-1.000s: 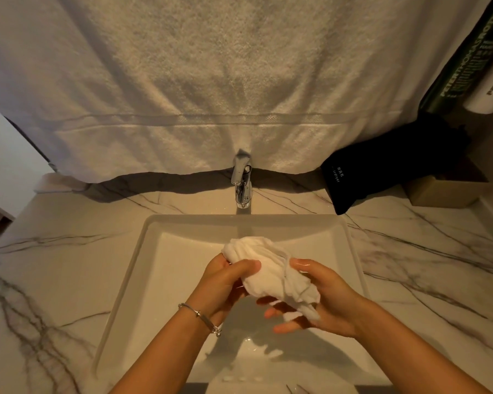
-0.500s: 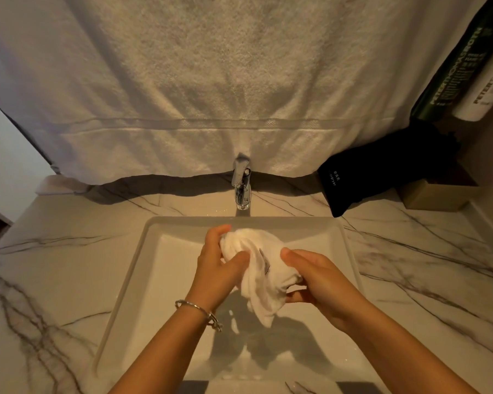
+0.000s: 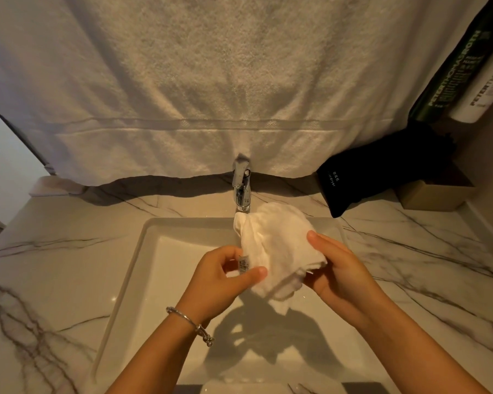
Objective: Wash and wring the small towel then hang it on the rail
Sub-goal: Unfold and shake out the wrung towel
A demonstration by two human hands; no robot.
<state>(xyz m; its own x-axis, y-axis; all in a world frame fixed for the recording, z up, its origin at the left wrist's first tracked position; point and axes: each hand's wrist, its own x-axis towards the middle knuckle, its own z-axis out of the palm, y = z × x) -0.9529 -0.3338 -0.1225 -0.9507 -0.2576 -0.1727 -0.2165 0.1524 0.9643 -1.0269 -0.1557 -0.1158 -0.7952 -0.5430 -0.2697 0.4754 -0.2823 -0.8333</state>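
**White cloth held over the basin, between washing and wringing**

Head view. White small towel (image 3: 276,245) is bunched and held up over the sink (image 3: 154,251), its upper fold just in front of the tap (image 3: 242,189). No water can be seen running. The left hand (image 3: 225,280) pinches the towel's lower left edge beside its label (image 3: 244,264), thumb against fingers. The right hand (image 3: 339,277) is closed on the right side of the bunch, thumb on top, fingers beneath. The towel touches neither the sink floor nor the counter (image 3: 54,265).

Risks, as judged: the left pinch is light; a hard twist could pull that edge free and drop the cloth. Wringing off-centre would send drips onto the counter. Lifting upward, the cloth could brush the large hanging towel (image 3: 211,95), which covers the wall down to the tap.

Clearances: the sink is open below the hands. The counter is bare on the left; a black pouch (image 3: 382,177) and a box (image 3: 433,194) stand at right rear. The rail itself is not visible.
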